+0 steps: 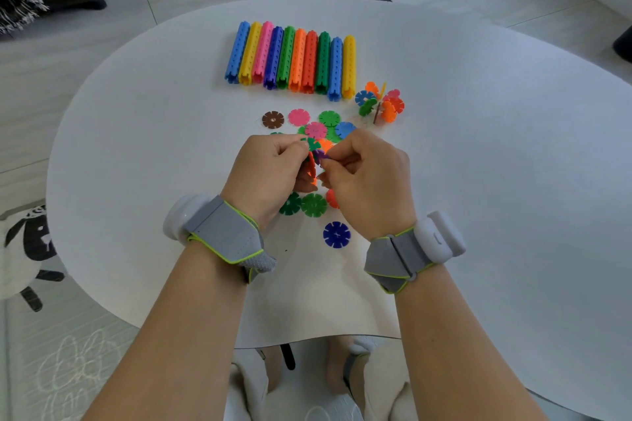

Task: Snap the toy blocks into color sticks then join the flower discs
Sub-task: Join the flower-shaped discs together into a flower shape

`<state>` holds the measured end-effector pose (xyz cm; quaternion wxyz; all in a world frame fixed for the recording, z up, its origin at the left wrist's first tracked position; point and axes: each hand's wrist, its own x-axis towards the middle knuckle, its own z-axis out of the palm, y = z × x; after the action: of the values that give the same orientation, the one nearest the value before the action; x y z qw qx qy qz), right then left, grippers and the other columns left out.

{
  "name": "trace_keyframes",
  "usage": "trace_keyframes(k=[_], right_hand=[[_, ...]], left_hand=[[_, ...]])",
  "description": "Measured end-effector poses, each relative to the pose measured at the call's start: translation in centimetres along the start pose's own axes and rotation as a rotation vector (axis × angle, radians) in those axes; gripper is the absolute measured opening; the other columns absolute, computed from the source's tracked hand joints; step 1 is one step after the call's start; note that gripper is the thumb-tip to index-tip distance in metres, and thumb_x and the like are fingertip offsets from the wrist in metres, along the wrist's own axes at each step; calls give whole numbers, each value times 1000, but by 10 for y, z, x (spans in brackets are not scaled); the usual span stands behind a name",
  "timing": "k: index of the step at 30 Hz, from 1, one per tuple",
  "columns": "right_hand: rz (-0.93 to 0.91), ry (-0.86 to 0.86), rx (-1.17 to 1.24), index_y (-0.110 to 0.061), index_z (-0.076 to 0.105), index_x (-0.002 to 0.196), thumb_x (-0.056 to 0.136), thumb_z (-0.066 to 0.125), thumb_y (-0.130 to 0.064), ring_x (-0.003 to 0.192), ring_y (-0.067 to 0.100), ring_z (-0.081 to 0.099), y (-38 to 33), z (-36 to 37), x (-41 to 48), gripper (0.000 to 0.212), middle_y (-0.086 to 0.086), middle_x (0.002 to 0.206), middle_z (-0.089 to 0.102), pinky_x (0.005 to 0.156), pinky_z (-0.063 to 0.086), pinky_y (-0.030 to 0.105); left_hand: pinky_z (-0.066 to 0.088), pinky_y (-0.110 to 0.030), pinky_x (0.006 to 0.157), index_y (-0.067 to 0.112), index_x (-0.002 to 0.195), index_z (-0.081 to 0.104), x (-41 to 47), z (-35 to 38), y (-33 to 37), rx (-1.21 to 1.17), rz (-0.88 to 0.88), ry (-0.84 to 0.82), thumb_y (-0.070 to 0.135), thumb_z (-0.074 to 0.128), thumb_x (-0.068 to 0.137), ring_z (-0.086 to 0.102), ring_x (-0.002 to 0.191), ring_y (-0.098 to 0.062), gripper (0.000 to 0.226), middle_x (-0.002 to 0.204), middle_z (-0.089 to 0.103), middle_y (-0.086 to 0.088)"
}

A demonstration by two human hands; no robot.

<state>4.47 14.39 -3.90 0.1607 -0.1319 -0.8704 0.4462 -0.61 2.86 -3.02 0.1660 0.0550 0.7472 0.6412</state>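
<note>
1. Sticks (290, 58): ten finished colour sticks lie side by side at the far part of the tabletop (478, 181). They look parked clear of your working space, so the block half of the task reads as done. Every place below is given from this row.

2. Left hand (270, 167): nearer you than the sticks, under their left half. Your fingers are curled and pinching a small build (311, 166) with orange and green petals showing. It is held up off the tabletop, probably so that a free slot faces the other hand.

3. Brown disc (273, 119): lies flat and alone, just nearer you than the sticks, with a gap between.

4. Loose discs (316, 130): a pink, green and blue heap lying flat between the sticks and your hands, within easy reach as stock. Two green discs (313, 205) and one navy disc (337, 234) lie nearer you still, beyond the hands.

5. Purple disc (320, 155): pinched at the tips of your right fingers and touching the build. Whether the slots have seated is hidden.

6. Right hand (366, 178): nearer you than the sticks' right end, with its fingers curled tight on that disc.

7. Cluster (379, 101): joined discs standing just right of the sticks' near end, probably set aside as finished.

8. Containers: none in view; all the stock lies bare on the tabletop.
</note>
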Motion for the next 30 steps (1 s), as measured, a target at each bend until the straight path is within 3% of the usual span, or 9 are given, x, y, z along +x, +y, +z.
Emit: trace_keyframes(k=[5, 9, 12, 16, 20, 27, 30], right_hand=[[33, -8, 33, -13, 65, 79, 83, 67, -5, 70, 18, 69, -7, -6, -2, 9, 3, 76, 70, 67, 58, 39], [75, -103, 44, -15, 67, 82, 85, 65, -7, 64, 9, 69, -18, -17, -2, 8, -1, 74, 70, 63, 57, 22], [66, -227, -95, -17, 68, 94, 86, 67, -17, 68, 11, 64, -18, -25, -5, 8, -8, 78, 65, 52, 46, 11], [88, -449, -424, -24, 66, 102, 80, 72, -37, 86, 12, 56, -12, -39, -13, 27, -9, 90, 59, 76, 46, 25], [103, -608, -482, -24, 61, 109, 74, 76, -41, 91, 16, 54, -14, -42, -18, 42, -4, 100, 56, 81, 47, 30], [89, -546, -442, -18, 62, 88, 81, 72, -27, 88, 19, 57, -18, -31, -12, 15, -3, 86, 59, 76, 48, 29], [131, -424, -319, -24, 53, 70, 82, 71, -19, 75, 21, 61, -13, -30, -8, 22, -3, 73, 60, 70, 53, 32]], left_hand=[[56, -27, 57, 21, 73, 64, -6, 0, 7, -18, -3, -13, 9, 45, 96, 58, 61, -22, 32, 69, 59, -13], [53, -21, 53, 30, 75, 62, -14, -2, 13, 14, 22, 11, 16, 48, 96, 57, 62, -12, 29, 72, 60, -2], [53, -20, 51, 30, 81, 60, -18, -5, 18, -20, -13, 4, 16, 47, 97, 62, 58, -12, 25, 77, 59, -3], [51, -19, 46, 24, 96, 57, -20, -8, 19, -38, -65, -5, 18, 47, 98, 63, 52, -9, 13, 80, 60, -5], [52, -21, 47, 24, 98, 59, -22, -3, 18, 6, -69, -28, 19, 48, 97, 63, 56, -12, 11, 85, 61, -7], [51, -20, 46, 12, 117, 61, -21, 0, 18, 0, -73, -43, 19, 49, 96, 60, 51, -9, 25, 81, 59, -6], [50, -19, 45, 13, 116, 62, -20, -3, 18, -8, -77, -38, 20, 49, 96, 59, 48, -7, 24, 79, 58, -6]])
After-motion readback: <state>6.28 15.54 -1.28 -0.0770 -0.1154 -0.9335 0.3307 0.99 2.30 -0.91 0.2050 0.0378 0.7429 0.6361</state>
